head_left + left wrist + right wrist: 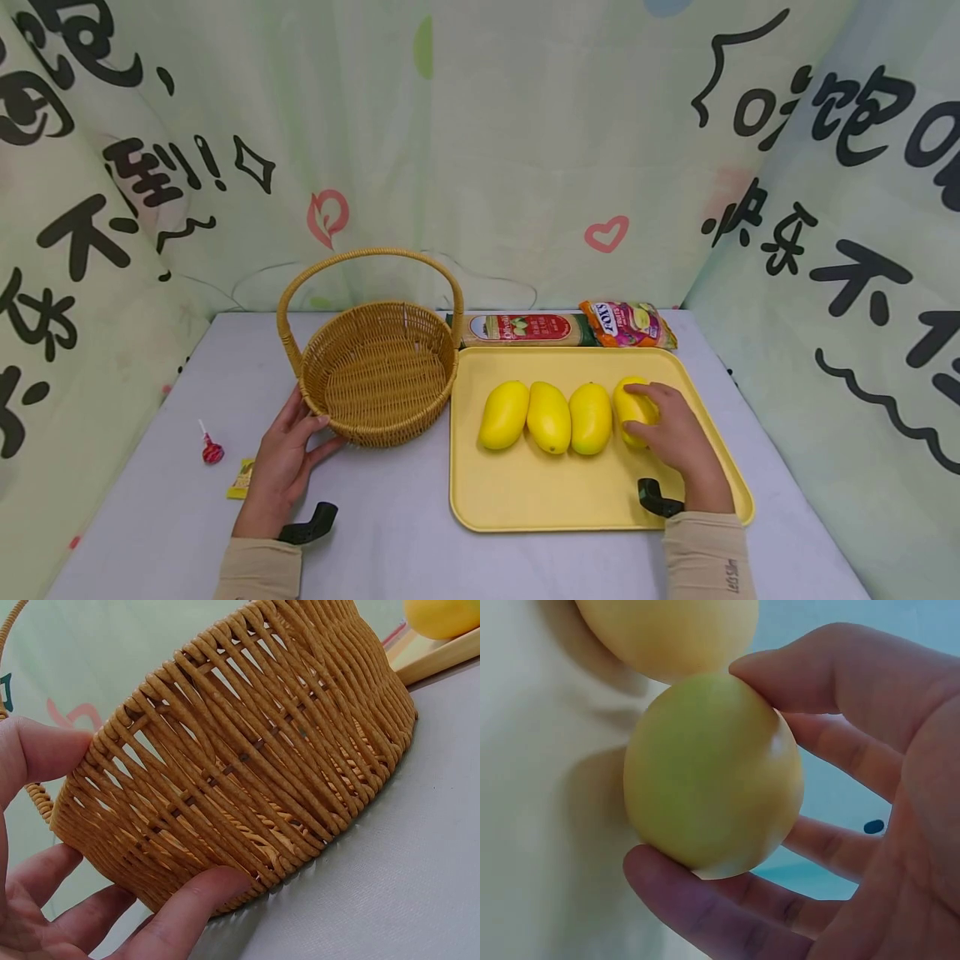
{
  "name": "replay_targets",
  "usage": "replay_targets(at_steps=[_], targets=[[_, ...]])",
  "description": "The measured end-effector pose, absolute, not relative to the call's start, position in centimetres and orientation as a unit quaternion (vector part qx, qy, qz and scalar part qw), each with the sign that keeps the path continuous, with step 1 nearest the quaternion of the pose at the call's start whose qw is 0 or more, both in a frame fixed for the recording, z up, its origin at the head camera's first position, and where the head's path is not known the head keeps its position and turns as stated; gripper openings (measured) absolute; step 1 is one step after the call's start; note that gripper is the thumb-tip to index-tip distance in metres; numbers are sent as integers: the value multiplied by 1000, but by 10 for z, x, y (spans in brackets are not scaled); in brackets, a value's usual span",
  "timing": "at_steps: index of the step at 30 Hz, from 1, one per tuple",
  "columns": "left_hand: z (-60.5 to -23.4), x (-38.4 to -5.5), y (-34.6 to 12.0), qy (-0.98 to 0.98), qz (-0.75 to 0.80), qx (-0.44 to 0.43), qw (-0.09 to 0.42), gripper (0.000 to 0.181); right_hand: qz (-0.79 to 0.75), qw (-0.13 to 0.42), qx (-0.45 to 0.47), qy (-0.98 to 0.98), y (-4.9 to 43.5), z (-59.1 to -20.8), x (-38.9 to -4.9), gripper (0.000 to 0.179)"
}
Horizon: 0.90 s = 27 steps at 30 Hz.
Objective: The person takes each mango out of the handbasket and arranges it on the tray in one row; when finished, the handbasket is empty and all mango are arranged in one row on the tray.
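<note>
A brown wicker basket (375,367) with a tall arched handle stands at the left of the table, and no contents show in it. My left hand (283,467) holds its near left side, with a digit at the rim and others spread along the woven wall (225,765). On the yellow tray (555,508), three yellow mangoes (549,417) lie in a row. At the row's right end my right hand (678,429) grips a further mango (712,780) between thumb and fingers. In the right wrist view this mango touches or nearly touches its neighbour (671,630).
Behind the tray lie a long pack with a red label (525,327) and a colourful FOX'S candy bag (630,325). A red lollipop (212,450) and a small yellow packet (242,479) sit at the left. Printed curtains (480,167) enclose the table.
</note>
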State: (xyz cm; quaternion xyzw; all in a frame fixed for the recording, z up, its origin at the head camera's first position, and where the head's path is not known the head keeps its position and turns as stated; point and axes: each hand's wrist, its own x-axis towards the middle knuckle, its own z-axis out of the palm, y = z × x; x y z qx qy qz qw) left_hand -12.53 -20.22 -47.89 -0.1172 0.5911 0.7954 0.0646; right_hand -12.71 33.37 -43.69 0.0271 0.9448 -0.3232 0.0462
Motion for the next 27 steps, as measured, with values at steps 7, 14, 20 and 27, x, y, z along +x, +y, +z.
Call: replay_targets(at_steps=[7, 14, 20, 27], targets=[[-479, -126, -202, 591, 795, -116, 64, 78, -298, 67, 36, 951, 332, -439, -128, 65], [-480, -126, -203, 594, 794, -117, 64, 78, -290, 87, 52, 952, 331, -437, -128, 83], [-480, -126, -203, 594, 794, -116, 64, 78, -288, 84, 45, 953, 332, -439, -128, 86], [-481, -126, -203, 594, 794, -111, 63, 78, -292, 86, 40, 952, 332, -439, -127, 90]])
